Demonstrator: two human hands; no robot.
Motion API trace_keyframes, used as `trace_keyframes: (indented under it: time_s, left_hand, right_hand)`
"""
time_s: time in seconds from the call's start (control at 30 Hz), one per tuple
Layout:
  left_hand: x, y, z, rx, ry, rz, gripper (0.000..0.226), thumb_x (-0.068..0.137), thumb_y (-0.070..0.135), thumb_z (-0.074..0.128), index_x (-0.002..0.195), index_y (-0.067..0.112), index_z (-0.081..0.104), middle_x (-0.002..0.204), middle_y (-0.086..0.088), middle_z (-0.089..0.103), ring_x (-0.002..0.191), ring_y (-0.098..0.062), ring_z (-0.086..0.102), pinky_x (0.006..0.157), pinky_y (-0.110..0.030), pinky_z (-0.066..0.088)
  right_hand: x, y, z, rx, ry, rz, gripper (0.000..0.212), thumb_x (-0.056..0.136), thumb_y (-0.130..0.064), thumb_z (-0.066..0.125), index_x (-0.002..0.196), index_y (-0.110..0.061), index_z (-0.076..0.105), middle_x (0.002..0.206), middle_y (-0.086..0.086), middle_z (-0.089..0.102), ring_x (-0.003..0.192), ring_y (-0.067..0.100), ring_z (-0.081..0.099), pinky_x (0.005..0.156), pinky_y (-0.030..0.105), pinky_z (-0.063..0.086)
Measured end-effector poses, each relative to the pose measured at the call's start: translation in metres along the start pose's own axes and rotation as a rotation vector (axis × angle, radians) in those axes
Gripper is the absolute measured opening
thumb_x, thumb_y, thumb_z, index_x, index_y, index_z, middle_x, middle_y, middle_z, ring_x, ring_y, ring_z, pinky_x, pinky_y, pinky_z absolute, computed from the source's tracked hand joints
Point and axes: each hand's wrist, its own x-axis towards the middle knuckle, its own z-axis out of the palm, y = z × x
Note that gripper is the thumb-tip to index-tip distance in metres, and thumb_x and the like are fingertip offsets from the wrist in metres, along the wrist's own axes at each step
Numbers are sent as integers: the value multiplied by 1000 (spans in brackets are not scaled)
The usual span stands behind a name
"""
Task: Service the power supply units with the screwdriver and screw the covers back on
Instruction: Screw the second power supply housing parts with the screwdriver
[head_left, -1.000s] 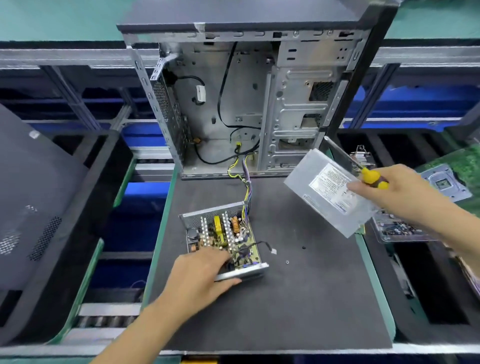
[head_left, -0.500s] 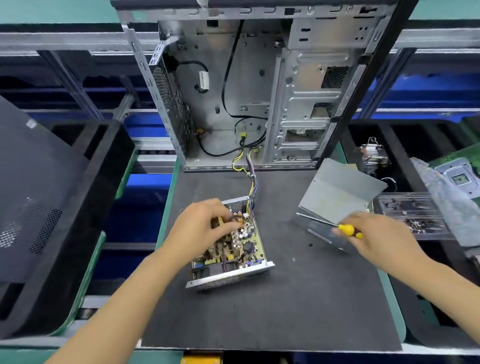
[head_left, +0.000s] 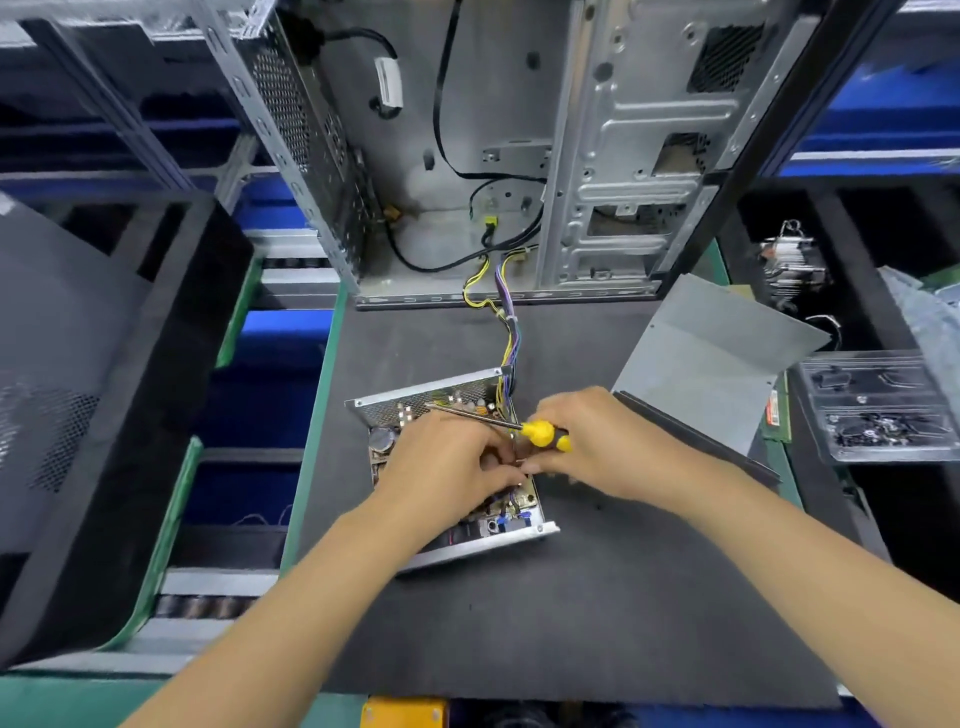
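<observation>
Both hands work inside the open power supply unit (head_left: 415, 415) at the mat's (head_left: 571, 623) centre. The right hand (head_left: 608, 447) grips a yellow-handled screwdriver (head_left: 540, 433), shaft pointing toward ten o'clock over the left hand (head_left: 447, 462). The removed cover (head_left: 711, 358) lies at two o'clock, the computer case (head_left: 519, 130) at twelve.

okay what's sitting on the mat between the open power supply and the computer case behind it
In the head view, only the bundle of yellow and purple wires runs across that stretch, from the power supply unit up into the computer case; otherwise bare black mat.
</observation>
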Motion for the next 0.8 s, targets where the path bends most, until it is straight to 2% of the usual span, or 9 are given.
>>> trace_keyframes:
  time_s: [0.07,0.17,0.23,0.33,0.4,0.5,0.6,0.7,0.8]
  left_hand:
    - [-1,-2,1,-73,45,-9,20,76,48,78,77,28,77,63,11,64,68,-7,55,63,-25,38]
    - [-2,0,1,-48,51,31,17,76,47,79,74,29,77,64,12,66,66,-6,53,61,-19,37]
    - [-4,1,2,-23,38,95,16,80,44,77,76,28,77,66,12,63,74,-9,52,66,-20,36]
    - [-9,-4,2,-47,49,127,11,87,28,73,87,19,79,84,9,59,97,-18,52,85,-26,38]
    - [-14,-8,2,-105,104,109,7,87,19,73,89,15,79,92,4,58,98,-18,50,85,-17,36]
    - [-22,-10,4,-150,97,91,6,86,16,74,90,16,79,93,1,59,96,-17,49,85,-7,30]
    - [-28,-12,6,-157,80,97,8,85,17,75,92,17,79,95,0,59,96,-14,45,85,-6,30]
    - [-31,-14,7,-176,72,106,12,82,17,78,93,20,81,95,2,57,95,-13,43,85,-9,31]
    - [-33,-14,7,-199,83,116,12,81,15,79,92,20,81,94,4,57,94,-12,42,84,-7,30]
  right_hand:
    - [-3,8,4,129,-5,22,16,80,-18,77,76,-9,64,72,1,66,60,15,65,60,30,52]
    - [-5,17,13,246,-16,23,11,80,-14,77,77,-8,68,67,4,71,59,10,68,63,27,56]
    - [-6,23,22,340,-5,39,9,81,-12,75,78,-8,67,68,4,71,60,12,68,63,26,57]
    - [-9,31,37,469,52,87,6,82,-12,74,80,-11,69,68,3,71,60,17,69,64,30,59]
    - [-10,33,48,511,99,103,7,82,-11,74,79,-14,69,66,1,71,62,18,69,64,32,59]
    - [-10,33,58,511,154,87,10,81,-11,75,75,-13,67,61,-5,68,57,9,66,60,24,57]
    - [-12,34,63,450,189,62,15,80,-13,76,71,-11,64,60,-7,65,55,6,61,57,23,54]
    - [-14,33,64,420,214,18,17,80,-12,76,71,-18,63,65,-10,58,59,7,61,53,18,49]
    - [-15,33,66,411,239,-3,23,81,-13,75,70,-26,60,69,-10,55,64,16,62,59,29,51]
